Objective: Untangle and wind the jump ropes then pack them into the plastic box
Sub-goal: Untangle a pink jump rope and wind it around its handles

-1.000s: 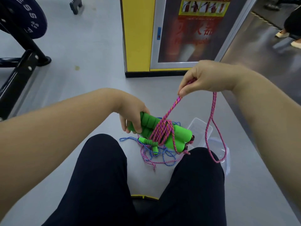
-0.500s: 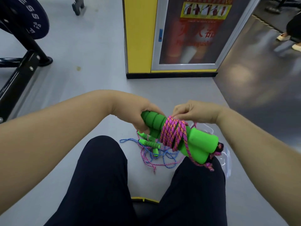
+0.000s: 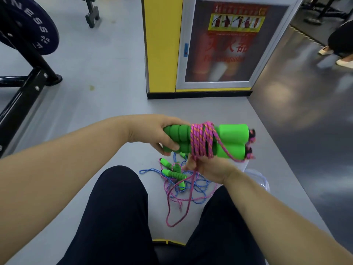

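Note:
My left hand grips the ribbed end of two green foam jump-rope handles held side by side above my knees. Pink rope is coiled several times around their middle. My right hand is under the handles and pinches the pink rope, whose loose tail hangs down to the floor. On the floor between my legs lies a tangle of blue and pink rope with small green handles. The clear plastic box lies behind my right wrist, mostly hidden.
A yellow cabinet with a fire-extinguisher door stands ahead. A black weight rack with a plate is at the left. Another person's feet are at the far right. Grey floor lies all around.
The handles have risen and turned level. My right hand dropped from above the coil to beneath it, carrying the pink rope round; the tail now hangs to the floor.

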Demonstrator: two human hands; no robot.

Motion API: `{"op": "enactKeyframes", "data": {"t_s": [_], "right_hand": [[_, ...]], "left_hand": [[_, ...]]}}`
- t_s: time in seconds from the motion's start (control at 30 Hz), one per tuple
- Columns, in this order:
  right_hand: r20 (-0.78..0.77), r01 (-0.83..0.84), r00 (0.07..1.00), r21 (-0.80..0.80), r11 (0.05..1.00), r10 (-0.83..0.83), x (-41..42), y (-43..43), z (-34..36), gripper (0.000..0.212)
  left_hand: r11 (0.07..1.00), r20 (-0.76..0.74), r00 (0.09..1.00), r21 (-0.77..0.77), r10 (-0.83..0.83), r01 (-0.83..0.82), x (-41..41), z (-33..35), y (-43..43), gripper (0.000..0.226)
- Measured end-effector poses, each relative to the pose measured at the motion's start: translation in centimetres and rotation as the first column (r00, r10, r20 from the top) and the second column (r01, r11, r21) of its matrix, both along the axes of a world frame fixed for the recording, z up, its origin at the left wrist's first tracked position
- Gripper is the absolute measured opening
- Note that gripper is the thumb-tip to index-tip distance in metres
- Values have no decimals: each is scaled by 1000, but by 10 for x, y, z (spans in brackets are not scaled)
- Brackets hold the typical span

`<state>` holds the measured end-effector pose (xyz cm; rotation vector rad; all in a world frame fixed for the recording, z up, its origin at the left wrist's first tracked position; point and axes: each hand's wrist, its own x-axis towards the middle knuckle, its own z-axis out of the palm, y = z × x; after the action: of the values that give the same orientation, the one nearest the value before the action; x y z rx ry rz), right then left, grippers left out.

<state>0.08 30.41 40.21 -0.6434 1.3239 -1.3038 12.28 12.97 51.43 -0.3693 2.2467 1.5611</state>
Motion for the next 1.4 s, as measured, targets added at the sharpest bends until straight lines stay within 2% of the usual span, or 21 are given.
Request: {"op": "enactKeyframes", "data": {"t_s": [0.1, 0.17, 0.2, 0.3, 0.37, 0.4, 0.5, 0.63, 0.7, 0.77, 0.83, 0.9, 1.0, 1.07, 1.1, 1.13, 1.2, 1.27, 1.33, 1.4], "right_hand": [[-11, 79, 997, -22, 997, -80, 17, -10, 10, 21], [48, 106, 993, -41, 994, -104, 22, -8, 12, 32], [46, 103, 994, -41, 994, -101, 23, -8, 11, 33], [-102, 171, 979, -46, 984, -175, 30, -12, 13, 18], [-57, 232, 971, -39, 972, -234, 35, -17, 17, 21], [-62, 231, 971, -17, 973, -232, 37, -18, 17, 22], [-254, 111, 964, 115, 987, -79, 41, -12, 15, 27], [-450, 67, 893, 182, 981, 23, 44, -4, 24, 30], [-485, 47, 874, 161, 986, 37, 44, -2, 39, 30], [-449, 12, 892, 140, 990, 53, 42, -2, 59, 29], [-463, -7, 884, 132, 991, 68, 37, -3, 80, 27], [-595, 19, 801, 134, 991, 65, 26, -7, 97, 28], [-795, 26, 595, 171, 985, 122, 7, -17, 111, 32], [-872, 16, 458, 201, 979, 171, -6, -23, 116, 31], [-888, 15, 421, 209, 978, 184, -13, -26, 119, 26], [-882, 10, 434, 207, 978, 183, -21, -28, 120, 18], [-832, -39, 523, 194, 980, 186, -31, -29, 122, 4], [-776, -115, 591, 187, 976, 218, -36, -30, 124, 7], [-740, -185, 622, 178, 966, 256, -39, -31, 125, 10], [-693, -233, 658, 184, 955, 295, -42, -30, 123, 7]], "left_hand": [[987, 15, 988, 55, 152, -153, -1, 1, -9, 47], [974, 25, 977, 77, 213, -214, -3, 3, -12, 45], [968, 34, 972, 87, 233, -235, -4, 4, -13, 45], [955, 57, 960, 99, 275, -280, -7, 6, -13, 42], [942, 59, 945, 82, 322, -327, -9, 6, -12, 41], [931, 52, 933, 60, 357, -360, -10, 6, -12, 42], [875, -9, 875, -18, 484, -484, -12, 2, -14, 42], [801, -150, 823, -189, 548, -568, -11, -4, -20, 48], [758, -220, 860, -405, 461, -511, -10, -9, -22, 49], [653, -253, 909, -633, 332, -415, -9, -17, -19, 51], [550, -228, 947, -773, 225, -317, -8, -25, -12, 50], [445, -155, 980, -874, 127, -196, -9, -30, -2, 51], [359, -41, 999, -932, 16, -44, -9, -32, 12, 55], [352, 3, 999, -936, -39, 17, -8, -32, 14, 58], [356, 14, 998, -934, -65, 37, -7, -32, 14, 59], [362, 20, 995, -931, -100, 55, -7, -32, 13, 58], [377, 31, 982, -921, -188, 101, -7, -30, 14, 58], [411, 68, 957, -893, -282, 185, -7, -24, 16, 56], [483, 66, 930, -840, -361, 247, -6, -17, 18, 53], [594, -9, 921, -767, -390, 244, -3, -12, 20, 47]]}}
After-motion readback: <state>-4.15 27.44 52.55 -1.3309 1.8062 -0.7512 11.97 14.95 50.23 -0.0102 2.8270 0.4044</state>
